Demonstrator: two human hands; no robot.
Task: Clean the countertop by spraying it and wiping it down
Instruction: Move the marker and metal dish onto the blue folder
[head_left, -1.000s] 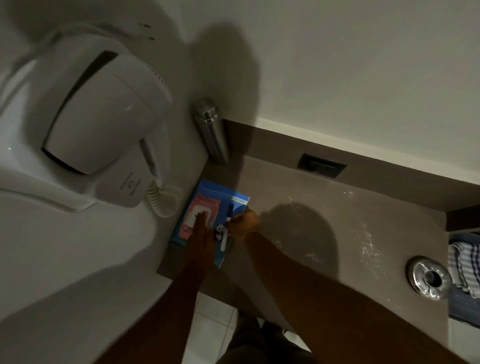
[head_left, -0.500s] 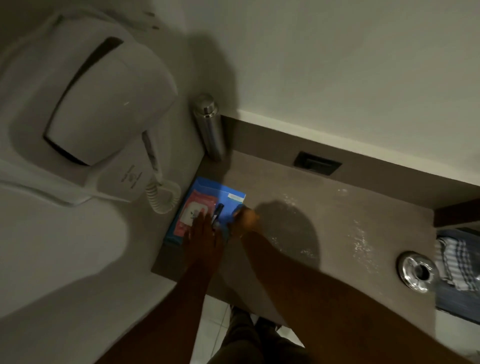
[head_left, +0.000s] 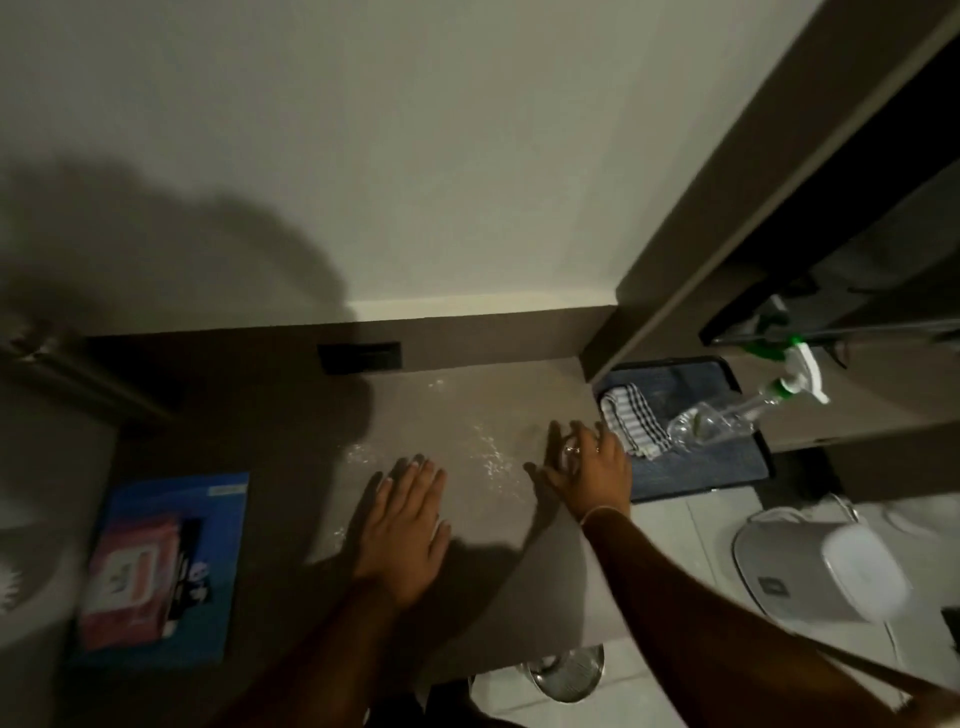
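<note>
Left hand: the left hand (head_left: 402, 525) lies palm down and flat over the countertop (head_left: 467, 587), fingers straight and slightly spread, gripping nothing; the forearm runs back toward the lower edge of the view.
Right hand: the right hand (head_left: 589, 470) reaches toward the right end of the countertop, fingers splayed and curved, back of the hand up, with a ring on one finger and a thin band at the wrist; nothing is seen in its grasp, though motion blur makes it hard to tell whether the fingertips touch the surface.
Right arm: it stretches diagonally from the lower right corner up to the wrist, crossing over the counter's front edge.
Countertop: a brown surface with wet, glistening streaks and droplets (head_left: 488, 452) between and just beyond the two hands.
Spray bottle: a clear spray bottle (head_left: 727, 415) with a white and green trigger head lies tilted on the dark blue mat (head_left: 701, 462) to the right of the counter, apart from the right hand.
Cloth: a black-and-white checked cloth (head_left: 631, 423) lies bunched on the same mat, just beyond the right hand's fingertips and beside the bottle's base.
Left end of counter: a blue book (head_left: 208, 519) lies flat with a pink wipes pack (head_left: 124, 577) on top of it, well apart from the left hand.
Back wall: a dark socket panel (head_left: 361, 357) sits in the brown upstand behind the counter.
Floor: a white bin (head_left: 815, 566) stands on pale tiles to the right, under the right arm.
</note>
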